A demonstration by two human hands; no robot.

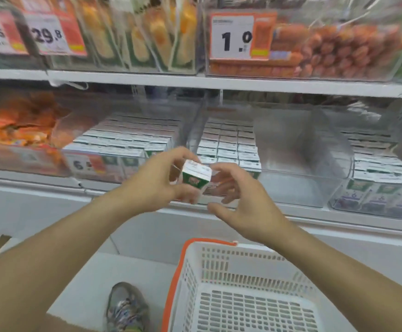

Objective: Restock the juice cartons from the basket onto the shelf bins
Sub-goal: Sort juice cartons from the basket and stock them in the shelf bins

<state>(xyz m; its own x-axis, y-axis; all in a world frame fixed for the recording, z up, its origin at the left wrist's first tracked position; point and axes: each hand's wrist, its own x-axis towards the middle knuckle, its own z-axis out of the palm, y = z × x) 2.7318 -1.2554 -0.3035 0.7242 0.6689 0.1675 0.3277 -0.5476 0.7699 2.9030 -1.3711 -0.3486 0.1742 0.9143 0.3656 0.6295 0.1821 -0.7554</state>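
A small green and white juice carton (196,176) is held in front of the middle shelf. My left hand (156,183) grips it from the left, fingers curled over its top and underside. My right hand (240,195) hovers just right of the carton with fingers spread and loosely bent; whether it touches the carton I cannot tell. Behind them, clear shelf bins hold rows of like cartons: one on the left (123,140), one in the middle (228,142) and one on the right (381,168). The white basket (190,279) with an orange rim sits below, and I see no cartons in it.
A clear bin section (295,159) between the middle and right carton rows holds nothing. Orange snack packs (20,123) fill the left bin. The upper shelf carries packaged food and sausages behind price tags (235,37). A shoe (127,307) stands on the floor left of the basket.
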